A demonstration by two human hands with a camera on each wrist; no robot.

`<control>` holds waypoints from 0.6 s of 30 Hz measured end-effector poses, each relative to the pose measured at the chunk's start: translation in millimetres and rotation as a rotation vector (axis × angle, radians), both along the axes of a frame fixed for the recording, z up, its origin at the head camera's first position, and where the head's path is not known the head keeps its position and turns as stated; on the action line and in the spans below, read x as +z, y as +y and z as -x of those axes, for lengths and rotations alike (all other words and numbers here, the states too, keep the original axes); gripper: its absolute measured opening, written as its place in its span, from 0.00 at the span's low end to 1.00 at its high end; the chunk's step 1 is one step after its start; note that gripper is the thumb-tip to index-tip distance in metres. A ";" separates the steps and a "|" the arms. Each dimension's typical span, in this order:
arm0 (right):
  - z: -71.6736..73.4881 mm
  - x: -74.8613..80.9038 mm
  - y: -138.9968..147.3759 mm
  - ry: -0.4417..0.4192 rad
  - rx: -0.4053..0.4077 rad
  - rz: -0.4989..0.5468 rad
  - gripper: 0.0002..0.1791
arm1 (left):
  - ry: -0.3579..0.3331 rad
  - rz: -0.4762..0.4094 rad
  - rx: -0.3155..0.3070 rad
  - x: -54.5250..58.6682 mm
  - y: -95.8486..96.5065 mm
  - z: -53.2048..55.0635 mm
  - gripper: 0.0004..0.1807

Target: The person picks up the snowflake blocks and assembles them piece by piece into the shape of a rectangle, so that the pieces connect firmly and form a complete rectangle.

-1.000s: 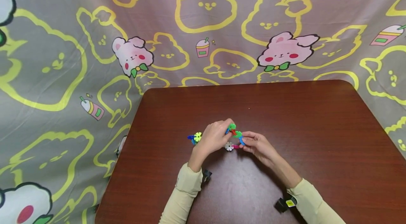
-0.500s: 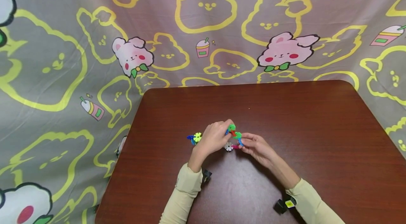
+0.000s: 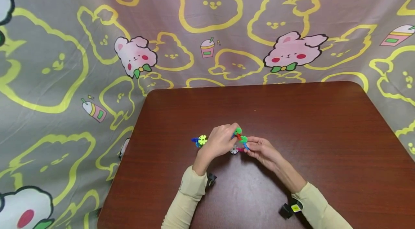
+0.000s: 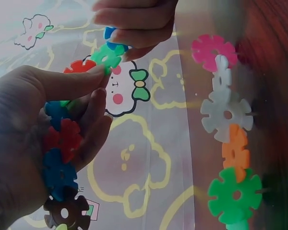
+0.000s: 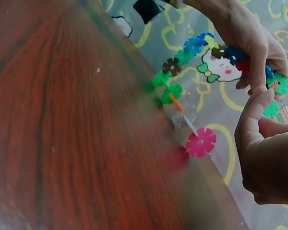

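Note:
A chain of colourful notched plastic snowflake discs loops from my left hand (image 3: 220, 140) down to the table. In the left wrist view, the left thumb and fingers pinch it by a red disc (image 4: 79, 66) and a green disc (image 4: 107, 57). Farther along the held part hang a dark blue disc (image 4: 60, 173) and a brown disc (image 4: 67, 213). My right hand (image 3: 264, 151) pinches a blue disc (image 4: 116, 40) touching the green one; its fingers partly cover it. The chain's other end, a pink disc (image 5: 201, 143), stands on the table below the hands, beside clear and orange discs.
The brown wooden table (image 3: 308, 120) extends around both hands. A patterned cloth (image 3: 233, 23) hangs behind and to the left of it. Dark wrist camera mounts (image 3: 286, 210) sit beneath the forearms, close to the tabletop.
The right hand has shifted slightly left, and the blue disc in it has turned more edge-on. The left hand keeps its hold with hardly any movement.

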State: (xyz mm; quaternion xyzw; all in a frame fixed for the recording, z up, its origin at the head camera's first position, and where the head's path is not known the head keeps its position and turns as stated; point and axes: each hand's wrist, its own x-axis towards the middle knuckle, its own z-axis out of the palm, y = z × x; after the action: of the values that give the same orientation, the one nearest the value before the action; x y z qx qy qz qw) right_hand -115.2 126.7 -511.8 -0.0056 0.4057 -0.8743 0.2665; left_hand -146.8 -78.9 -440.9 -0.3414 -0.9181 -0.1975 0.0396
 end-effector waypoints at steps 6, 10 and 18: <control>0.5 2.4 -2.6 0.017 -0.015 0.053 0.21 | -0.002 -0.032 0.009 3.7 -3.2 2.0 0.08; 1.6 5.0 -5.8 0.060 -0.031 0.003 0.18 | -0.024 -0.043 0.024 6.8 -5.9 3.4 0.10; 3.3 6.1 -3.7 0.077 0.018 -0.098 0.12 | -0.085 -0.035 0.018 8.8 -8.8 4.5 0.14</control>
State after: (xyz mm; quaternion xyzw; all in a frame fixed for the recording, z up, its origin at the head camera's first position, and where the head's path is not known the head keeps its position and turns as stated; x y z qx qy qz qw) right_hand -118.5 123.0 -505.7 -0.0298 0.4580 -0.8500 0.2587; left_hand -151.2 -87.8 -432.0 -0.3239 -0.9183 -0.2273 0.0083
